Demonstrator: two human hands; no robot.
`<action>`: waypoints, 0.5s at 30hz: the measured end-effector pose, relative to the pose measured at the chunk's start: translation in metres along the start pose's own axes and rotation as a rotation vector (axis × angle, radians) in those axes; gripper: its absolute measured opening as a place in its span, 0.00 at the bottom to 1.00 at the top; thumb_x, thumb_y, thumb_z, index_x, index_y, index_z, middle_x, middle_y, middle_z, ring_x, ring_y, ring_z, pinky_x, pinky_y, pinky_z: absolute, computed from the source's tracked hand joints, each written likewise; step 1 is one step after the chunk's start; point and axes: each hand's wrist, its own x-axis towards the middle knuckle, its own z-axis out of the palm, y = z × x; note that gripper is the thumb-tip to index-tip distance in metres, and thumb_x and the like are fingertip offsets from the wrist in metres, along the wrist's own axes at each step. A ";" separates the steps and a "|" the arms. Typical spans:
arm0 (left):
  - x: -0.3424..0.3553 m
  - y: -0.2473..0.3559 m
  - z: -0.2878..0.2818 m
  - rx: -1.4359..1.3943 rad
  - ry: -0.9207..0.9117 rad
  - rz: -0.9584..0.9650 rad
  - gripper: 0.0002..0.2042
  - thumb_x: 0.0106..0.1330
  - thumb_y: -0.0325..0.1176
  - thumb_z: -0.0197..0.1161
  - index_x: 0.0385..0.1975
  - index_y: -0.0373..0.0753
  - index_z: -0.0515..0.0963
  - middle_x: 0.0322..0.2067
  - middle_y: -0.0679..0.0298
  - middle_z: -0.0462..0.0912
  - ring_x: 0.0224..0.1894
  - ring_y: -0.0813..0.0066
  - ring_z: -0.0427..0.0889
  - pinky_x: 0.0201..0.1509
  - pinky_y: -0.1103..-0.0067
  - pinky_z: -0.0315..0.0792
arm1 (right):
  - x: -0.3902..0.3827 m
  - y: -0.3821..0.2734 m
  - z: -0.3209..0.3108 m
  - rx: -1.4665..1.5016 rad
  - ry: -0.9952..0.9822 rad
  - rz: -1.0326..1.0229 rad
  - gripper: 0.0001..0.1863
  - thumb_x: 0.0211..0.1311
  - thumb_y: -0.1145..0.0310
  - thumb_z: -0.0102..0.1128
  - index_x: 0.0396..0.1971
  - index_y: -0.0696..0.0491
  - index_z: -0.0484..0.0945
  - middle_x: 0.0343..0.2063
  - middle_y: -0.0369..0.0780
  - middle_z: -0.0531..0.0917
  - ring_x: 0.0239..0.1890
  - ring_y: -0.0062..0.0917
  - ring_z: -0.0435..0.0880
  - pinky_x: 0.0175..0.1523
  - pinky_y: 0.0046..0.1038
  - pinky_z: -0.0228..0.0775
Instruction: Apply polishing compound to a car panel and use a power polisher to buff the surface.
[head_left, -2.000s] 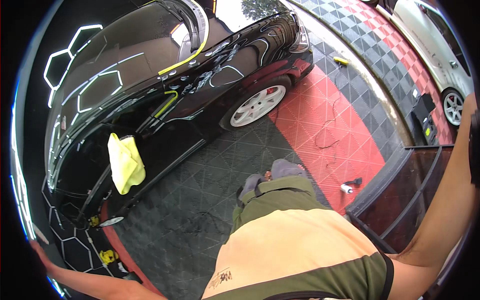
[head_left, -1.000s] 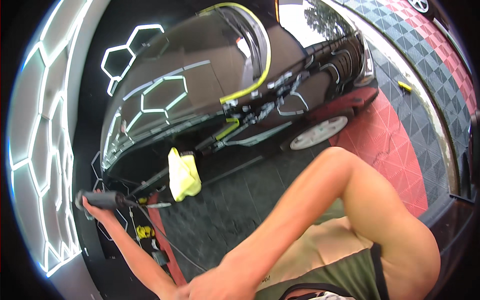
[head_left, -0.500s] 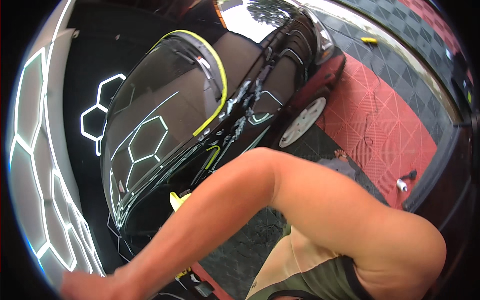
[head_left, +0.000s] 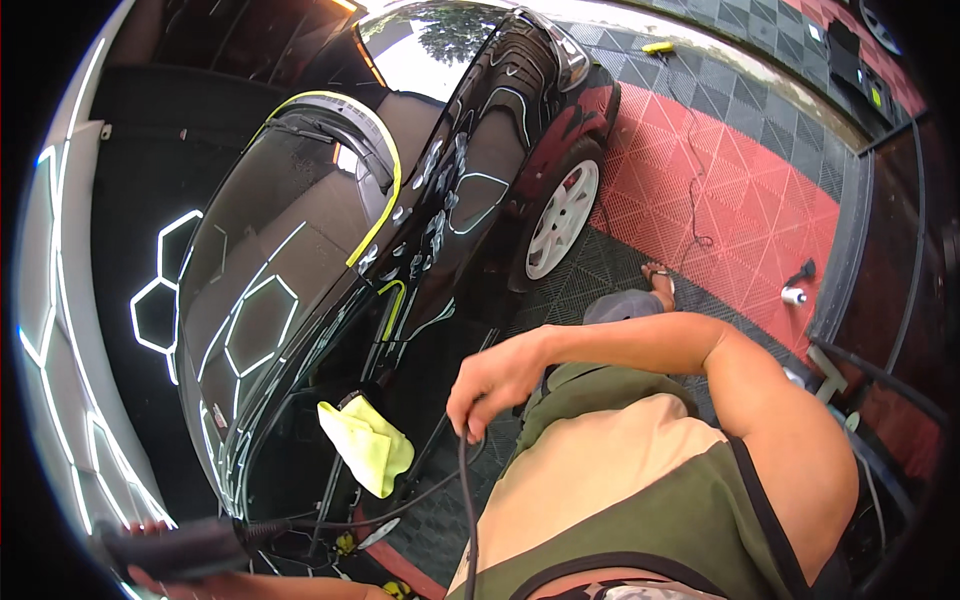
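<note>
Corded power tool (head_left: 185,549), black, long-bodied; held at lower left, near the black car (head_left: 475,200).
The barrel is dark and dull-surfaced, tapered toward the cable end, slightly blurred. It is wrapped by the fingers of the left hand (head_left: 165,587); its thin black cable (head_left: 467,495) is pinched in the right hand (head_left: 495,385), before the torso. A yellow cloth (head_left: 370,447) is hung at the car's side.

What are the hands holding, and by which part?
The left hand grips a dark corded tool around its body; the right hand pinches a black cord partway along its length.
</note>
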 end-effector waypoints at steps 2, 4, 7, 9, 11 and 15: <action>0.020 -0.033 -0.027 -0.109 -0.068 -0.268 0.30 0.70 0.53 0.55 0.57 0.29 0.70 0.47 0.48 0.78 0.49 0.60 0.80 0.59 0.66 0.74 | 0.028 -0.034 0.024 -0.224 -0.100 -0.184 0.12 0.64 0.71 0.59 0.46 0.56 0.77 0.29 0.40 0.83 0.34 0.35 0.83 0.42 0.35 0.73; 0.006 -0.034 0.034 -0.122 0.068 -0.538 0.27 0.70 0.50 0.58 0.55 0.30 0.71 0.45 0.51 0.79 0.46 0.62 0.80 0.57 0.69 0.75 | 0.050 -0.076 0.044 -0.149 -0.237 -0.198 0.13 0.63 0.70 0.57 0.47 0.55 0.75 0.26 0.41 0.81 0.33 0.38 0.81 0.40 0.36 0.72; -0.006 -0.059 0.061 -0.166 -0.005 -0.599 0.26 0.70 0.50 0.58 0.53 0.31 0.71 0.43 0.55 0.79 0.44 0.65 0.81 0.54 0.71 0.76 | 0.069 -0.121 0.068 -0.211 -0.360 -0.241 0.13 0.64 0.67 0.58 0.47 0.56 0.75 0.27 0.40 0.79 0.33 0.35 0.80 0.38 0.36 0.72; -0.027 -0.066 0.080 -0.212 -0.032 -0.605 0.27 0.69 0.51 0.60 0.54 0.31 0.71 0.43 0.56 0.80 0.44 0.66 0.81 0.53 0.71 0.76 | 0.072 -0.125 0.082 -0.188 -0.322 -0.301 0.11 0.66 0.68 0.57 0.44 0.57 0.78 0.28 0.46 0.81 0.33 0.40 0.81 0.40 0.38 0.72; -0.047 -0.081 0.083 -0.309 -0.119 -0.725 0.27 0.70 0.51 0.58 0.56 0.33 0.68 0.43 0.56 0.80 0.40 0.68 0.82 0.47 0.73 0.79 | 0.069 -0.119 0.089 -0.137 -0.285 -0.376 0.10 0.67 0.66 0.56 0.40 0.56 0.83 0.30 0.50 0.84 0.33 0.35 0.83 0.43 0.40 0.72; -0.117 -0.111 0.135 -0.488 -0.322 -0.887 0.29 0.71 0.52 0.57 0.58 0.31 0.69 0.40 0.53 0.81 0.35 0.64 0.84 0.43 0.70 0.81 | 0.035 -0.085 0.074 -0.064 0.014 -0.228 0.14 0.67 0.61 0.62 0.44 0.55 0.78 0.37 0.40 0.79 0.37 0.31 0.81 0.39 0.33 0.75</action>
